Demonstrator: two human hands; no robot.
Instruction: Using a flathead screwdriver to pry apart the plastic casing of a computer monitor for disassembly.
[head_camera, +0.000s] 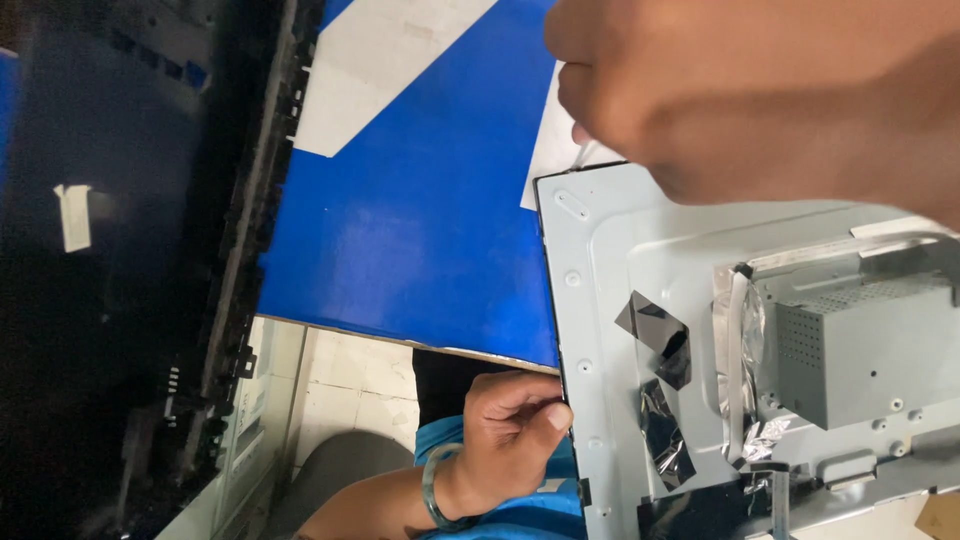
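The grey metal back panel (600, 300) of a flat screen lies at about four o'clock in the view, resting on a blue table top (420, 230); both hands are on its near long edge. The left hand (510, 425), at six o'clock and wearing a dark green bangle (432, 490) on the wrist, has its fingers curled narrow, the thumb and fingertips pinching the panel's black edge rim (553, 300). The right hand (720, 90), at one o'clock and very close to the camera (so it is blurred), is bunched at the panel's upper corner; its fingertips pinch a thin white strip (583, 152) just where that corner meets a white sheet (550, 140) on the table. On the panel, toward three o'clock, sits a perforated grey metal shield box (850, 340), with crinkled silver foil tape (740, 340) beside it and pieces of glossy black tape (655, 335) stuck to its left. At nine o'clock lies a black plastic screen cover (120, 250) with clips along its edge, well apart from the hands; pale floor tiles (340, 390) show below the table edge.
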